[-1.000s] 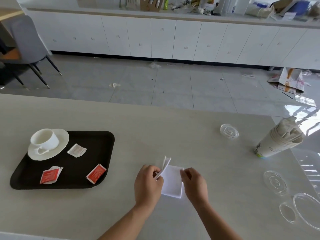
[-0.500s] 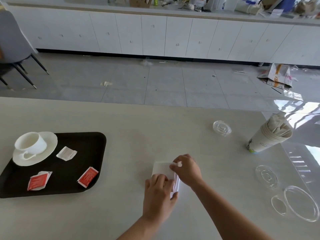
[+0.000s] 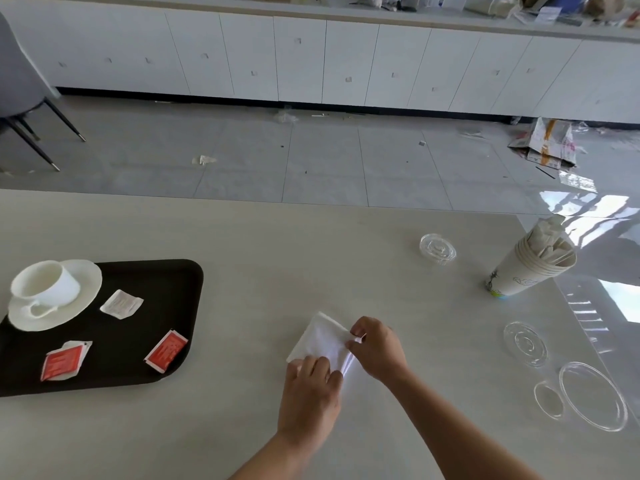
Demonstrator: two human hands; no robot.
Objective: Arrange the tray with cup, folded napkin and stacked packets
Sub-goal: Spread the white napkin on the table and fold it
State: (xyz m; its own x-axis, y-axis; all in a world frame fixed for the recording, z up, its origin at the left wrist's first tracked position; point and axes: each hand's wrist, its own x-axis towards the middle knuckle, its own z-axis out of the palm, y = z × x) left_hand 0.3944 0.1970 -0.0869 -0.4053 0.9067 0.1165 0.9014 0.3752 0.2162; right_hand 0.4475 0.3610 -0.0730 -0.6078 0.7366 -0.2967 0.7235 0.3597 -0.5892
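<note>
Presently, item one: napkin, white paper, lying on the desk near its front edge, about midway along it and well apart from the tray. A second ago it stood half open between the two hands with one flap raised; that flap is now down and the sheet lies flat as a smaller, layered rectangle, set at a slant. The fold therefore looks made and is being creased, so the napkin seems nearly ready to go to the tray. Its right side shows bunched, shiny layers under the fingers; its far corner is crisp.

Left hand: palm down, fingers pressing flat on the napkin's near corner, nothing pinched.

Right hand: fingers curled narrow, nipping the napkin's right edge between thumb and fingertips.

Item two: tray, black, with rounded corners, at the desk's left side and running out of view at the left.

Item three: cup, white, empty, upright on a white saucer in the tray's far left corner.

Item four: packets, not yet stacked. One white packet just beside the saucer; one red packet near the tray's front right corner; one red packet with a white one under it by the front edge.

Sundries, right end of the desk: stack of paper cups, clear plastic lids.
</note>
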